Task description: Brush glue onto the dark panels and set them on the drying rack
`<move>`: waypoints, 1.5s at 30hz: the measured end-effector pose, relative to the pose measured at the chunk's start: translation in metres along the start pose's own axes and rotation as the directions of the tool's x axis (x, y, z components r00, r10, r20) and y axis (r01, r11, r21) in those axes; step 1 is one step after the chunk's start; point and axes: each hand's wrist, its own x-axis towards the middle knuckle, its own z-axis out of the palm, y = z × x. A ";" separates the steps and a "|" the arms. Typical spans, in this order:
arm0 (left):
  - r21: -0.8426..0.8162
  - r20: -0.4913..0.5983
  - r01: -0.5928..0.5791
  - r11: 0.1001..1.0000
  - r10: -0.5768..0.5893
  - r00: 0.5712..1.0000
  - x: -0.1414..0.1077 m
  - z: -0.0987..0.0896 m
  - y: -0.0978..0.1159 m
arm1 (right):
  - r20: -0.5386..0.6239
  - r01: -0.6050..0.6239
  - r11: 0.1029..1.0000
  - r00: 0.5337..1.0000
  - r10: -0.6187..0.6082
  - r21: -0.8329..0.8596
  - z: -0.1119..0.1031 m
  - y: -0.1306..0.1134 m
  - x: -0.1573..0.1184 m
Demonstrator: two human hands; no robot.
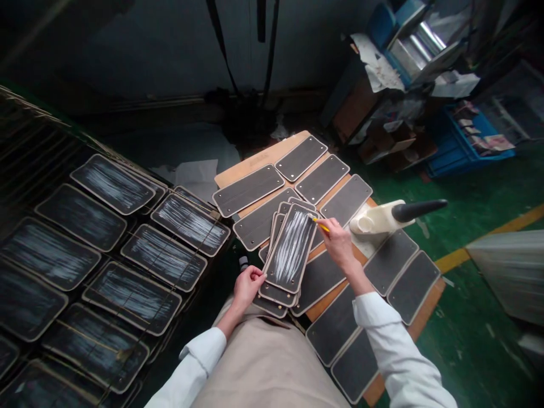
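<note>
"Yellow tool (322, 224), slim, in the right hand (339, 242). Fingers closed around it, pen-fashion. Tip too small to make out; it lies over the upper right corner of a streaked panel (291, 243)."

"And the left hand (249, 288)?"

"Thumb and fingers pinched together at that panel's lower left corner."

"Describe the panel."

"Dark face, pale border, rounded corners. White streaks run lengthwise. Sits tilted atop an uneven stack of panels (278, 296), edges fanned out, at the near left side of the surface (238, 177)."

"What surrounds the stack?"

"Plain dark panels (249, 188) laid across the brown surface, on both sides of the stack and beyond it. Small pale dots at the ends of several. Near the right hand, a cream container (382, 217) with a black tapered end (419, 210)."

"Anything by the left hand?"

"Small grey-and-black object (243, 262) just behind it, cannot say what. Further left, a wire rack (40, 105) with rows of white-streaked panels (159, 258), some overlapping."

"Farther off?"

"Beige apron (272, 368) below, white sleeves (386, 323) either side. Green floor (471, 351), yellow stripe (454, 260). Upper right, a filled blue crate (450, 161), and past it a machine (425, 48) with shiny rollers."
</note>
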 end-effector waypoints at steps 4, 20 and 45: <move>0.028 -0.020 0.009 1.000 -0.009 1.000 0.000 0.001 0.000 | 0.156 0.105 0.993 0.983 -0.098 -0.043 0.007 -0.021 -0.046; 0.082 -0.020 -0.032 0.996 0.034 0.999 -0.007 0.002 0.002 | 0.165 -0.022 0.976 0.986 -0.014 0.216 -0.024 -0.047 -0.060; 0.081 -0.011 -0.025 0.996 0.026 1.000 -0.011 0.001 0.017 | 0.271 0.181 0.975 0.939 -0.210 0.130 -0.001 -0.057 -0.069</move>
